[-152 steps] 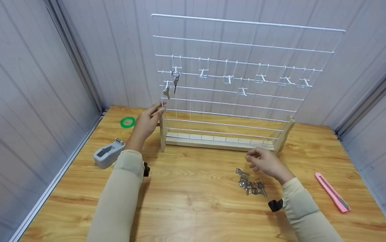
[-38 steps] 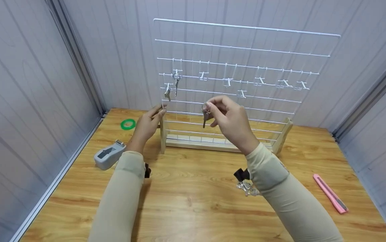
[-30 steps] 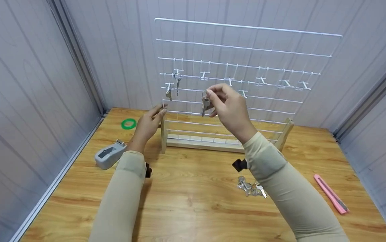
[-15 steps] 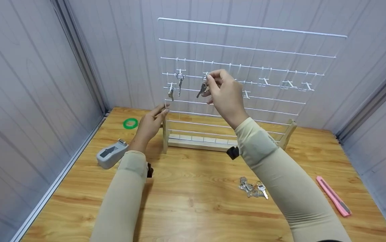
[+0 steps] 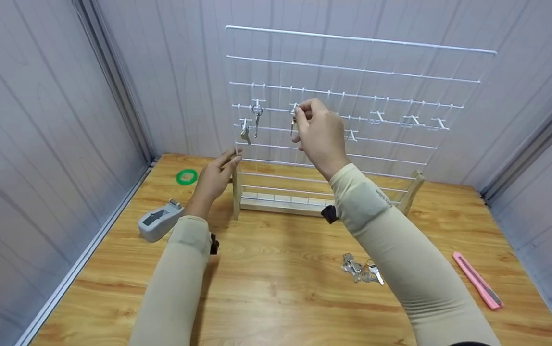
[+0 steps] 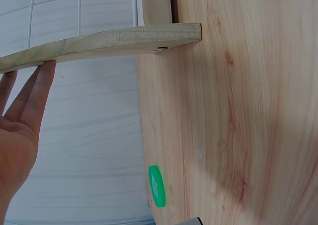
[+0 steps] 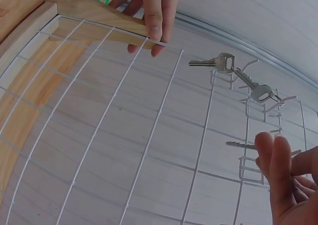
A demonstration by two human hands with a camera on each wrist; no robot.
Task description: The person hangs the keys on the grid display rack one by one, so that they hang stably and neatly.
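A white wire grid rack (image 5: 361, 39) stands upright in a wooden stand (image 5: 281, 206). My left hand (image 5: 213, 180) holds its left side, thumb in front and fingers behind the wooden upright (image 7: 112, 19). My right hand (image 5: 323, 137) pinches a silver key (image 7: 240, 145) by its ring end at a hook in the second column; the fingers hide most of the hook and ring. Two keys hang on hooks to the left: an upper key (image 5: 257, 117) and a lower key (image 5: 245, 133). Several loose keys (image 5: 353, 266) lie heaped on the table below my right forearm.
More white hooks (image 5: 413, 120) stick out along the grid's right half. A grey tape dispenser (image 5: 159, 221) and a green tape roll (image 5: 186, 177) lie at the left. A pink box cutter (image 5: 478, 280) lies at the right. Panel walls (image 5: 535, 144) enclose the table.
My right hand has picked a key from the heap, lifted it up and left, and brought it to the second-column hook, where the key has turned slightly. The left hand keeps its hold.
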